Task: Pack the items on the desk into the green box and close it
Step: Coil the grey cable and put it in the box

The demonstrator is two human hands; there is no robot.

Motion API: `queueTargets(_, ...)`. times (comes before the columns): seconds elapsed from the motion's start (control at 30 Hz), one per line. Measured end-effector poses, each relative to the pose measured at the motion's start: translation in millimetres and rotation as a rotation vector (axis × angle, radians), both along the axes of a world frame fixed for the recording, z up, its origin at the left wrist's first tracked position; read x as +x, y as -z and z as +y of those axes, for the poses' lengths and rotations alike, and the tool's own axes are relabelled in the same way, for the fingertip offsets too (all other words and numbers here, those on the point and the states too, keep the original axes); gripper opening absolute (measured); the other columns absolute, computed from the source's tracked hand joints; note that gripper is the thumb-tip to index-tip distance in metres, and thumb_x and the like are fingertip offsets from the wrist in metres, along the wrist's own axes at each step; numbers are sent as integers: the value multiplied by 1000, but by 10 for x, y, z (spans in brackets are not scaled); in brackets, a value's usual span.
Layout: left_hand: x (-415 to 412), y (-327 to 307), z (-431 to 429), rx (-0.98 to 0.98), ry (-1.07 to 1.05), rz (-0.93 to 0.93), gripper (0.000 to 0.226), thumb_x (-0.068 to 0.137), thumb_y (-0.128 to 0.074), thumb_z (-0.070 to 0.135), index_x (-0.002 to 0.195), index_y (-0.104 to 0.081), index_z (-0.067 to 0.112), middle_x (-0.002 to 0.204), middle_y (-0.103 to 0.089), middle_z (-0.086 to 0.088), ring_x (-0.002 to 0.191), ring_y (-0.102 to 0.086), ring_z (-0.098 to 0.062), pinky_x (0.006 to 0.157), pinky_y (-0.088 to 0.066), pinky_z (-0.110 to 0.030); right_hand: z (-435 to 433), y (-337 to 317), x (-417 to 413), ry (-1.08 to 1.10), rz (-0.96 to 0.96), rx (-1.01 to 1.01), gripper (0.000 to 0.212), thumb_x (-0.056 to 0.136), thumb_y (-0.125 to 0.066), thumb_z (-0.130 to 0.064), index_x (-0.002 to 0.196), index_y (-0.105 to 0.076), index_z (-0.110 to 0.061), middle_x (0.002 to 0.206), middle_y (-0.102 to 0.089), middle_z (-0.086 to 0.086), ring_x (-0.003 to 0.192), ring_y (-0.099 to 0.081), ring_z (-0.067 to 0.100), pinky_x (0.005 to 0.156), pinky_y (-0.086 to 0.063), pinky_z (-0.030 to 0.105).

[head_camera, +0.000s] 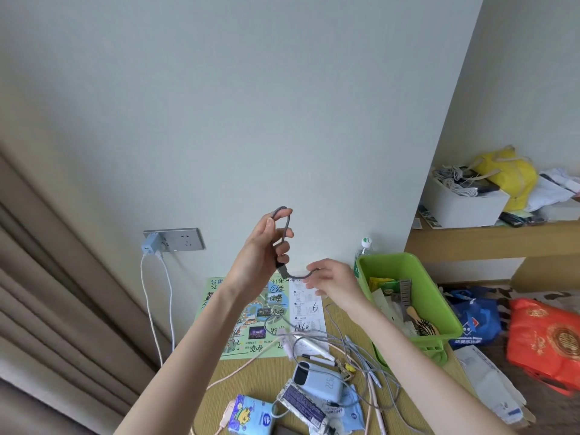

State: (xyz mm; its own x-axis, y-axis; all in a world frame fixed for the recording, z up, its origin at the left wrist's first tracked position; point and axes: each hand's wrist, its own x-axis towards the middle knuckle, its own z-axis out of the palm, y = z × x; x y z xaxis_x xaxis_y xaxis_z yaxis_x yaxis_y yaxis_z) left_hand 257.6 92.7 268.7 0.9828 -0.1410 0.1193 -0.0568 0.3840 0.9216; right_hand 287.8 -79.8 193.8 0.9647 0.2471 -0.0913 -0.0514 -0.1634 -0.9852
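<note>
Left hand [265, 246] is raised over the far edge of the surface, grip closed around a grey braided cable [283, 237]. One loop hooks over the index fingertip, and the plug end is held lower in the curled fingers. The cable's long axis in this grip runs near vertical, then the free tail bends right to the right hand [334, 282]. That hand is motion-blurred, so I cannot tell whether its grip pinches the tail or only touches it. Key relation: the green box [386, 258] sits at the far right corner of the surface, open, to the right of and below both hands. The right hand is nearer, just beside the box's left wall. Judgement: the folded cable needs to travel right and down to drop in, and the left hand has to cross over or pass it off. The box already holds a hairbrush [423, 326], a comb and some packets. Not yet packed: a light blue power bank [318, 383], a tissue pack [248, 416] with a cartoon print at the near edge, and tangled loose cables [361, 350] between the power bank and the box. Writing: a green map leaflet [251, 312] at the far edge shows handwritten "6", "1260" and a circled "23"; its printed text is too small to read. A blue bag [470, 321] past the right edge reads "Domino's Pizza" with 达美乐比萨.
</note>
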Motion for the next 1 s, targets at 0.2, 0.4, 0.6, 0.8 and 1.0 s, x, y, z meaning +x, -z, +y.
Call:
queueTargets(0.2, -24, 54, 174, 250, -80, 7, 32, 106, -35, 26, 128, -57, 24, 85, -59, 0, 54, -28, -10, 47, -22, -17, -82, -8, 140, 145, -325, -349, 7, 77, -79, -25, 77, -73, -28, 82, -66, -4, 72, -61, 8, 70, -48, 30)
queueTargets(0.4, -64, 174, 181, 589, -107, 54, 33, 106, -35, 20, 131, -56, 25, 98, -72, -9, 55, -37, -9, 46, -28, -16, -87, -297, 179, 25, -458, -150, 9, 76, -79, -14, 75, -75, -22, 70, -74, -6, 69, -70, 10, 73, -56, 31)
queueTargets(0.6, -107, 186, 16, 691, 77, 137, 30, 107, -29, 22, 122, -55, 18, 96, -74, -12, 48, -29, -8, 39, -23, -13, -39, -502, 219, -49, -504, -113, 12, 73, -79, -14, 71, -75, -25, 62, -72, -1, 55, -68, 15, 60, -55, 26)
queueTargets(0.8, -121, 108, -34, 686, 129, 171, 30, 103, -36, 40, 108, -51, 14, 69, -64, 7, 44, -27, -7, 39, -19, -17, -75, -559, 270, -46, -464, -109, 9, 73, -82, -14, 73, -77, -22, 62, -71, 1, 48, -63, 14, 55, -50, 21)
queueTargets(1.0, -141, 77, -103, 654, 91, 128, 16, 102, -44, 29, 99, -39, 14, 60, -43, 7, 46, -23, -8, 41, -22, -17, -89, -602, 261, -104, -356, -99, 8, 82, -76, -13, 87, -76, -8, 74, -72, 6, 56, -62, 9, 60, -49, 19)
